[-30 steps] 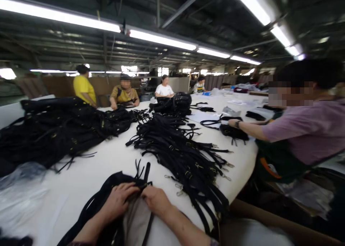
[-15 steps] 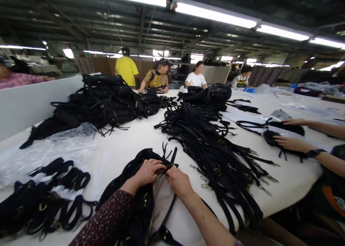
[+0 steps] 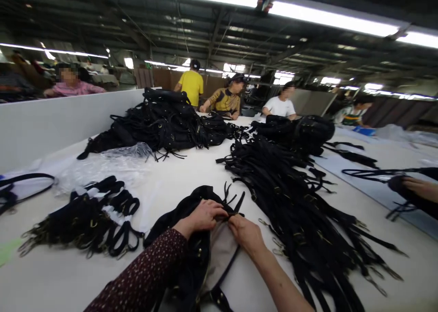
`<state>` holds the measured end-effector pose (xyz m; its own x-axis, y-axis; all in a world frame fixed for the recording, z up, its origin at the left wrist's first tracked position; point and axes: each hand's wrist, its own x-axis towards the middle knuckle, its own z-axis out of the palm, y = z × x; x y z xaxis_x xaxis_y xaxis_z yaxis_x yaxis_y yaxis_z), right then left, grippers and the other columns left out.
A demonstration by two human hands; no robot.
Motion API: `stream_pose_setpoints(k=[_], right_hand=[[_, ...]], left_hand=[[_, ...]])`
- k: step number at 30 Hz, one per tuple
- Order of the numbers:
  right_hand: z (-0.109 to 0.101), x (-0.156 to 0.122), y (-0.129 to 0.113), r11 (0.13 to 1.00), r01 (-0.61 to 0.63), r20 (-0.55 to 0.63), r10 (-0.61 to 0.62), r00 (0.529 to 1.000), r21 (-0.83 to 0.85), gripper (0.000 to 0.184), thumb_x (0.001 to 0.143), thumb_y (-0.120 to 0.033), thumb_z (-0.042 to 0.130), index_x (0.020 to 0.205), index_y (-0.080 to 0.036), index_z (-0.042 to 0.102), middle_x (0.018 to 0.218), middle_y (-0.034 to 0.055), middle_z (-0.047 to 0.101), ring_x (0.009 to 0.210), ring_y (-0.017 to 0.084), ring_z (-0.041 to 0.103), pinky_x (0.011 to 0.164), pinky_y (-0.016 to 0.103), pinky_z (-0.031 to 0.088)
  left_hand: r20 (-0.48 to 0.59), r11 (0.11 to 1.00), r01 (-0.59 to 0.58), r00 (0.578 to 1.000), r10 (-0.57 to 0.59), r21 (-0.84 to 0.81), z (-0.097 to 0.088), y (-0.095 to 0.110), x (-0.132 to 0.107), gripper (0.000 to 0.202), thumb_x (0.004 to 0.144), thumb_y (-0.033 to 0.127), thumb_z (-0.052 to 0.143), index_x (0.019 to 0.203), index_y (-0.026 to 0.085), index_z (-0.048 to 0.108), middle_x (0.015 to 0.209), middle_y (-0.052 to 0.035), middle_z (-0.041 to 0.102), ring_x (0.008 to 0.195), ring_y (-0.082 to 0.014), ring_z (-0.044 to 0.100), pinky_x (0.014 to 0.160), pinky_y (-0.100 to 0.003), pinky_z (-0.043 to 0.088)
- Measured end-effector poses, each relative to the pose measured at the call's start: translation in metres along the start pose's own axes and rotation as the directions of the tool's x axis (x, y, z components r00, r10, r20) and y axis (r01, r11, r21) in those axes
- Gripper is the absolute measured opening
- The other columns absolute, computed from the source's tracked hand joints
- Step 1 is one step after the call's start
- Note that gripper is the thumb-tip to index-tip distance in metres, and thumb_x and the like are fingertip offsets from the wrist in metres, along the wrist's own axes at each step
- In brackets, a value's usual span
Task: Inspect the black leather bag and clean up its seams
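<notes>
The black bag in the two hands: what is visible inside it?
Inside the black bag, a beige lining shows. Anything deeper cannot be seen: the left hand and the bag itself cover it.

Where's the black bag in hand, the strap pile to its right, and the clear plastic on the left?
Black bag point(image 3: 219, 255): head view, pale lining in its opening.
Strap pile point(image 3: 296, 207): head view, straps near its middle.
Clear plastic point(image 3: 107, 167): head view, crumpled sheet's middle.

I can't make out the fingertips of the right hand point(image 3: 246, 232) at the black bag point(image 3: 198, 255), whose near end, like a co-worker's hand point(image 3: 422, 189), runs out of view.
</notes>
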<state>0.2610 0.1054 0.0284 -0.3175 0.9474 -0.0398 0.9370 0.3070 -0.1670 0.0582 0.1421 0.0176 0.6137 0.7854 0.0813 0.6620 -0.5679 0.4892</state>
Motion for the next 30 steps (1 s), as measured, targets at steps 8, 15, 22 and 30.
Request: stream_pose_setpoints(k=[8,15,22,30], right_hand=[[0.002,-0.005,0.007,0.997,-0.056,-0.028,0.057,0.998,0.057,0.021,0.096,-0.029,0.043,0.101,-0.03,0.063,0.106,-0.0023,0.07,0.091,0.016,0.068,0.07,0.027,0.044],[0.007,-0.01,-0.006,0.997,-0.044,-0.005,0.043,0.999,-0.071,0.02,0.096,-0.029,0.043,0.1,-0.029,0.063,0.11,0.0008,0.068,0.104,0.019,0.064,0.062,0.026,0.041],[0.01,-0.004,-0.005,0.997,-0.042,-0.116,0.034,0.993,-0.059,0.02,0.097,-0.03,0.041,0.095,-0.026,0.061,0.096,-0.0001,0.07,0.085,0.016,0.067,0.06,0.026,0.039],[0.012,-0.008,0.003,1.0,0.021,-0.12,-0.019,0.993,0.012,0.022,0.1,-0.033,0.04,0.106,-0.031,0.061,0.101,-0.0027,0.071,0.09,0.016,0.068,0.065,0.025,0.044]], left_hand=[[-0.003,1.0,-0.012,1.0,0.012,-0.001,0.001,0.0,-0.002,0.06,0.067,0.013,0.051,0.121,0.037,0.06,0.139,-0.0013,0.058,0.128,-0.0261,0.048,0.105,-0.052,0.036],[-0.001,1.0,-0.003,1.0,0.003,0.002,0.004,-0.002,-0.001,0.058,0.069,0.015,0.05,0.121,0.037,0.06,0.139,-0.0016,0.059,0.128,-0.0257,0.049,0.104,-0.053,0.036],[-0.012,1.0,0.003,1.0,-0.003,0.008,0.003,-0.001,-0.002,0.059,0.068,0.014,0.049,0.12,0.038,0.06,0.138,-0.0009,0.059,0.128,-0.0257,0.049,0.104,-0.055,0.035],[-0.005,1.0,0.004,1.0,-0.004,0.001,0.003,-0.002,-0.002,0.056,0.07,0.016,0.051,0.121,0.038,0.06,0.139,-0.0008,0.059,0.128,-0.0258,0.049,0.105,-0.053,0.035]])
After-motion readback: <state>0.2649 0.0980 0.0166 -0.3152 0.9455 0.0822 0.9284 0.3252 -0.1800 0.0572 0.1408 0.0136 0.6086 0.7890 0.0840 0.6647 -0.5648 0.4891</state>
